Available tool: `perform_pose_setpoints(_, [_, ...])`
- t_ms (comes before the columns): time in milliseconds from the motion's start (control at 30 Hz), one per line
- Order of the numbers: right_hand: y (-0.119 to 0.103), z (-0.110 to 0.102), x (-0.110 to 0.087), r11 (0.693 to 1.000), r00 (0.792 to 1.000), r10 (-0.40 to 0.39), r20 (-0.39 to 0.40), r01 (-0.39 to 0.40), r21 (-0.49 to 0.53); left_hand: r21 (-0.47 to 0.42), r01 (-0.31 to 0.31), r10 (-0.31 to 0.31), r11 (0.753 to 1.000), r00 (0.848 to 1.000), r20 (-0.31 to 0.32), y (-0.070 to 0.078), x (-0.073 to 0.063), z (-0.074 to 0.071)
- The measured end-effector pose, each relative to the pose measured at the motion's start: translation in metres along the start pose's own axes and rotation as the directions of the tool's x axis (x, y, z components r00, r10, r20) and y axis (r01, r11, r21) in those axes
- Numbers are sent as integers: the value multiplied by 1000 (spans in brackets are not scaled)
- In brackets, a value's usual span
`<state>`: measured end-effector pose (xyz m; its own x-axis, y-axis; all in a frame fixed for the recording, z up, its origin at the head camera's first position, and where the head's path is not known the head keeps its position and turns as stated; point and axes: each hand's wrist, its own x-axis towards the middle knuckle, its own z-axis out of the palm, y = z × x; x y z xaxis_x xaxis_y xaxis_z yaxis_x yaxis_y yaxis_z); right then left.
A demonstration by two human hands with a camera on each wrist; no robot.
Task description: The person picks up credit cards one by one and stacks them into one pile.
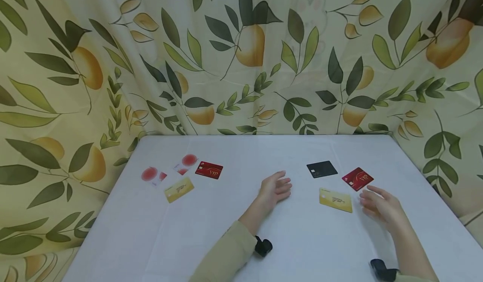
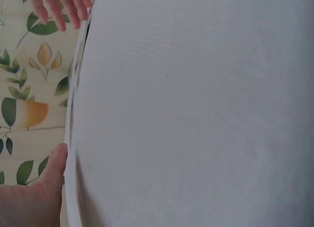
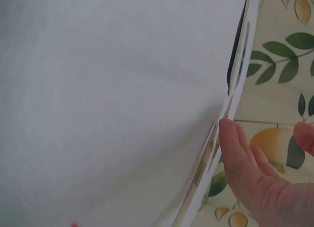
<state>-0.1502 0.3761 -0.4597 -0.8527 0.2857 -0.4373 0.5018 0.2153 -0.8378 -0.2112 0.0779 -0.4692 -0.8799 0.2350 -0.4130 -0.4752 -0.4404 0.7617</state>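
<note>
In the head view my left hand (image 1: pixel 272 190) is over the middle of the white table, its fingers loosely bent and holding nothing. My right hand (image 1: pixel 383 206) hovers at the right, relaxed, with its fingertips close to a red VIP card (image 1: pixel 357 179). A gold card (image 1: pixel 336 200) lies just left of those fingertips, and a black card (image 1: pixel 322 169) lies behind it. In the right wrist view my right hand's fingers (image 3: pixel 240 161) extend with nothing between them and the thumb. No card shows clearly in either wrist view.
On the left side of the table (image 1: pixel 241 148) lie another red VIP card (image 1: pixel 209 170), another gold card (image 1: pixel 179 190) and two pale cards with red circles, a nearer one (image 1: pixel 149 174) and a farther one (image 1: pixel 188 160). A leaf-patterned curtain (image 1: pixel 234 89) hangs behind the table.
</note>
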Motion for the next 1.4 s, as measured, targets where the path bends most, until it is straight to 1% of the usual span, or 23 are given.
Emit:
perform_pose_setpoints(100, [-8,0,-12,999,996,30,79,-33,40,2,28,-28,1000,1000,14,-8,3,8])
perform_pose_setpoints(200, [-10,-2,-16,992,987,63,149,-79,103,10,64,-64,998,997,31,-15,4,16])
perform_pose_setpoints(267, [-10,-4,-16,982,978,86,187,-116,152,23,87,-88,996,995,45,-19,5,21])
perform_pose_setpoints(300, [-9,-4,-16,974,974,102,200,-139,181,31,95,-96,995,994,47,-21,5,23])
perform_pose_setpoints(400, [-5,-4,-15,948,961,118,249,-183,259,47,122,-125,991,990,59,-27,5,28])
perform_pose_setpoints(533, [1,-4,-16,898,941,127,315,-244,366,57,172,-177,983,980,90,-34,6,32])
perform_pose_setpoints(600, [5,-4,-17,879,931,122,345,-263,399,64,191,-197,979,974,110,-37,7,34])
perform_pose_setpoints(700, [8,-4,-19,861,918,105,382,-276,426,65,217,-225,974,963,150,-41,7,37])
perform_pose_setpoints(833, [8,-6,-19,837,907,83,414,-288,464,60,242,-249,968,949,192,-43,6,41])
perform_pose_setpoints(900, [8,-6,-19,827,902,76,425,-295,479,63,245,-253,967,948,194,-44,5,42])
perform_pose_setpoints(1000, [7,-6,-19,817,900,74,430,-303,492,70,247,-256,966,950,181,-43,5,44])
perform_pose_setpoints(1167, [6,-6,-20,797,907,93,410,-315,516,79,271,-280,959,948,153,-44,4,48])
perform_pose_setpoints(1267, [5,-7,-19,778,909,99,405,-325,537,86,276,-285,957,950,127,-44,4,50])
perform_pose_setpoints(1400, [4,-7,-19,749,902,93,423,-342,567,101,270,-280,957,955,101,-43,4,50])
